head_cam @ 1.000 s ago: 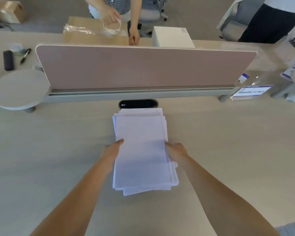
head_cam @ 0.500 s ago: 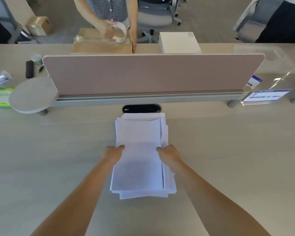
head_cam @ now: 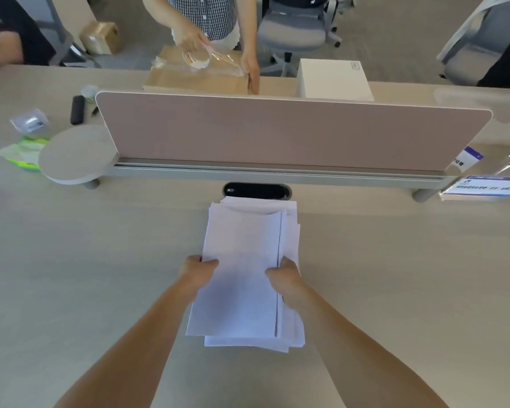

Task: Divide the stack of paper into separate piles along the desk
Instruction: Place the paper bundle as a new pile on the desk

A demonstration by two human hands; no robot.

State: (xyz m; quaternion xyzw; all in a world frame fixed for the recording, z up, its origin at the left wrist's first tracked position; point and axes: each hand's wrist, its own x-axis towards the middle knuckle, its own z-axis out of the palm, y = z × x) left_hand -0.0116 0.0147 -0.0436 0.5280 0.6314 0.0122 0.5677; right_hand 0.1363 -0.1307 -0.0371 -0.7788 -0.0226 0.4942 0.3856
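A loose stack of white paper (head_cam: 245, 290) lies lengthwise on the light wooden desk (head_cam: 100, 290), straight in front of me. Its upper sheets are raised a little off the lower ones (head_cam: 290, 325), which stick out at the right and at the near end. My left hand (head_cam: 196, 270) grips the left edge of the upper sheets, thumb on top. On the right edge, my right hand (head_cam: 283, 279) grips the same sheets, thumb on top and fingers tucked beneath.
A pink divider panel (head_cam: 277, 134) on a grey rail crosses the desk beyond the stack, with a black cable slot (head_cam: 256, 190) just before it. A round grey shelf (head_cam: 77, 156) sits left, a sign holder (head_cam: 483, 187) right. A person (head_cam: 206, 19) tapes a parcel behind the divider.
My right hand has slid left from the outer edge of the stack onto the upper sheets, which now stand apart from the lower ones. My head has tilted up, so the desk appears lower.
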